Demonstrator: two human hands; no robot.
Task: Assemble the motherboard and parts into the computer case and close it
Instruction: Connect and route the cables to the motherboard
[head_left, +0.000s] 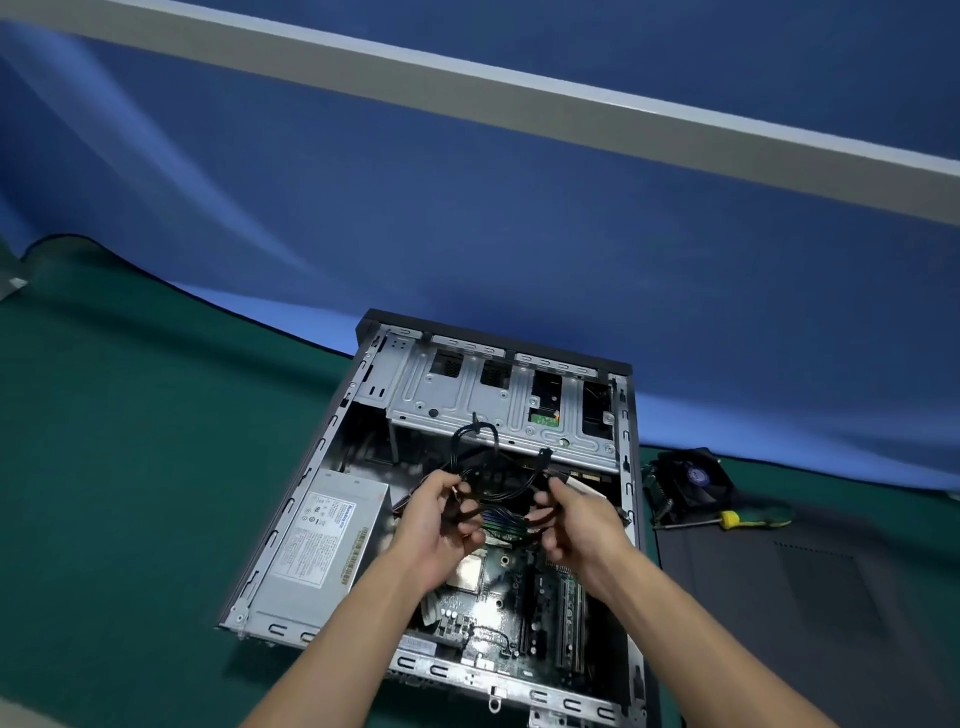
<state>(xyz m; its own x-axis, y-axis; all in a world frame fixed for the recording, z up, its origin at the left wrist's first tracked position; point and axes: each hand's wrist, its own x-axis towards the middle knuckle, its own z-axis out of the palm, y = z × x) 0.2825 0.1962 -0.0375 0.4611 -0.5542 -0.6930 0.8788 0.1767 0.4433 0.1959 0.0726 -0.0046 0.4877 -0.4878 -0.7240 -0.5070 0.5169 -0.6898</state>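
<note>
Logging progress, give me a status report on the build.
Both hands, left and right, gripping cables over open case. Motherboard seated. Side panel off.

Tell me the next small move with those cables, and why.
Probably pull the black cables apart and lower one plug toward the motherboard. Both the left hand and the right hand hold the tangled bundle above the open case, and no plug looks seated yet.

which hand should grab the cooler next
Right, probably. The cooler sits outside the case on its right side, nearer the right hand. Both hands grip cables; the left hand would cross over.
</note>
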